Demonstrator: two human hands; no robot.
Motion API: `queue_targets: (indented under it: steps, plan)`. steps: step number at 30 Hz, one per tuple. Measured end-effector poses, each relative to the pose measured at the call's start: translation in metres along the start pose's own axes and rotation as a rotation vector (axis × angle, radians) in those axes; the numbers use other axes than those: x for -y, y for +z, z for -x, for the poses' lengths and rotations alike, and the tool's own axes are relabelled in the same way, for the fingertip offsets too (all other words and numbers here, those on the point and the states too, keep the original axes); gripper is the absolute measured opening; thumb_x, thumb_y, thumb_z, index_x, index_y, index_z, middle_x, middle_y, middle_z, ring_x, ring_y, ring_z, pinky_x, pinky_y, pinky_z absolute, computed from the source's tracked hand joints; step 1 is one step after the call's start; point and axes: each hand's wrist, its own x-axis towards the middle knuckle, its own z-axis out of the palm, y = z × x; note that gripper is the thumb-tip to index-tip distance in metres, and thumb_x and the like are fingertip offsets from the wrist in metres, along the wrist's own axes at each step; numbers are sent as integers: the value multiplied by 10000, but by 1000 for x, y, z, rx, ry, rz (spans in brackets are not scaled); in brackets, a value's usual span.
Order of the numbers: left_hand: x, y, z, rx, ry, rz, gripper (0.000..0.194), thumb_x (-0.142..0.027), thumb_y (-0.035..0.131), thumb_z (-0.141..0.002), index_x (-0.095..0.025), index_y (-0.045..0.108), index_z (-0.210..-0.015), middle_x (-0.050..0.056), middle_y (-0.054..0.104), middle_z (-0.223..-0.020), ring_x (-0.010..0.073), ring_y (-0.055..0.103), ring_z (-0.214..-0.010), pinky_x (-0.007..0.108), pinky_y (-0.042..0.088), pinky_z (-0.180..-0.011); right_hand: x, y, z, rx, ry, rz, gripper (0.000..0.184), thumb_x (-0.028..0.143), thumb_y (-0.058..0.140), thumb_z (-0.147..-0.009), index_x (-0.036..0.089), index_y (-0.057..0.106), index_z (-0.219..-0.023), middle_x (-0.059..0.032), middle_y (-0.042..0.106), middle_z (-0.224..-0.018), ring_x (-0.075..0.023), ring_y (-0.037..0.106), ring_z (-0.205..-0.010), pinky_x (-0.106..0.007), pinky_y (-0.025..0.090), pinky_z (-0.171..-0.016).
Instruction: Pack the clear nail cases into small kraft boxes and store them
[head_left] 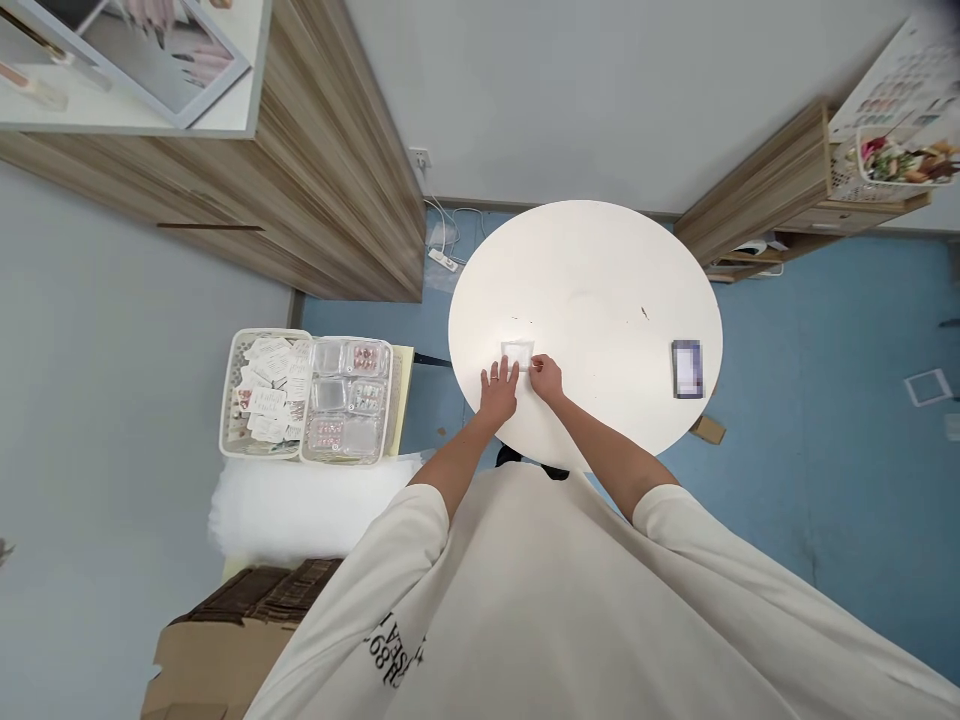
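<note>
A small clear plastic packet point(517, 350) lies flat on the white round table point(592, 270), near its front left. My left hand point(498, 394) rests over the packet's near left edge with its fingers spread, fingertips touching the plastic. At the packet's right edge, my right hand point(547, 379) is closed, thumb and finger pinching at the corner. What the packet contains is too small to make out.
A dark-framed phone point(687, 369) lies at the table's right. To the left stand a white basket of cards point(227, 400) and a tray of clear boxes point(386, 400), beside a white roll point(315, 505). A cardboard box point(217, 660) sits nearer me.
</note>
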Motion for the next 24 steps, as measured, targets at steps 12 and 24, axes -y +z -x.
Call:
queue_targets:
  steps: [12, 24]
  plan:
    - [-38, -7, 29, -85, -33, 32, 827, -180, 479, -848, -192, 181, -1619, 151, 144, -1689, 365, 123, -1553, 610, 71, -1232, -30, -52, 72, 9, -37, 105, 342, 196, 444, -902, 205, 643, -1181, -92, 640, -1256, -179, 654, -1038, -314, 528, -926]
    - [-93, 37, 169, -290, -154, 42, 728, -356, 436, -970, -221, 138, -1621, 158, 162, -1683, 359, 159, -1544, 595, 167, -1214, -83, -87, 165, 60, -255, -1, 311, 238, 456, -921, 202, 670, -1144, -100, 628, -1282, -204, 643, -1084, -345, 514, -971]
